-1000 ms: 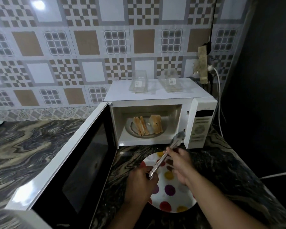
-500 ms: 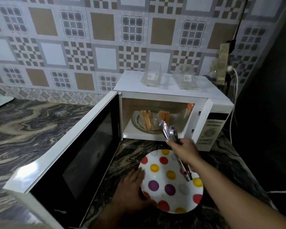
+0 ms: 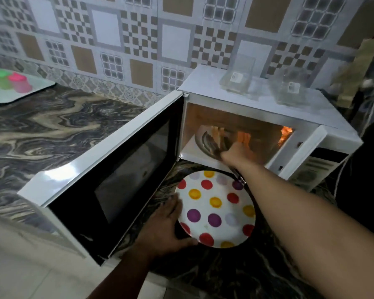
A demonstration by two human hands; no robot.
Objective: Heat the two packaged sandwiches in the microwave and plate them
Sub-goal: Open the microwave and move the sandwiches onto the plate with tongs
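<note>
glossy marbled stone counter [image 3: 52, 130], clear plastic packs [image 3: 238, 79].

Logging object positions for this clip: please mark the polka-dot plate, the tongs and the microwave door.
polka-dot plate [image 3: 205, 203]: head view, bare white patch near its centre.
tongs [image 3: 212, 141]: head view, blurred arms inside the microwave.
microwave door [image 3: 125, 173]: head view, dark window pane.

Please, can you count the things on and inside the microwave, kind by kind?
Empty clear packages on top: 2
Sandwiches inside: 2
Glass turntable inside: 1
Tongs reaching in, held by the right hand: 1
Total: 6
</note>
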